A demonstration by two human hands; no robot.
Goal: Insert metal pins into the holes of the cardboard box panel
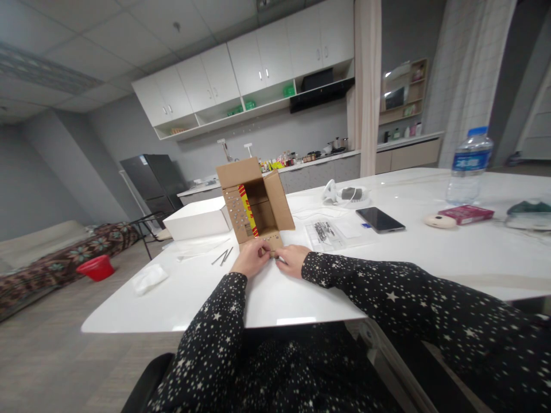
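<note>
An open cardboard box (259,211) stands in front of me with its flaps spread. Small shiny dots cover its left flap, and more dot the front flap, beside a yellow and red tape strip (248,212). My left hand (251,257) is closed at the left side of the front flap, thumb and fingers curled over the cardboard edge. Close beside it, my right hand (293,260) has its fingers pinched together at the flap's right corner. Whatever small thing lies between those fingertips is too small to make out.
Two thin metal-looking sticks (222,256) and a crumpled tissue (149,279) lie left on the white table (275,304). A white box (198,218) stands behind. To the right are a clear plastic bag (329,234), a phone (380,219), a pink box (469,214) and a water bottle (467,172).
</note>
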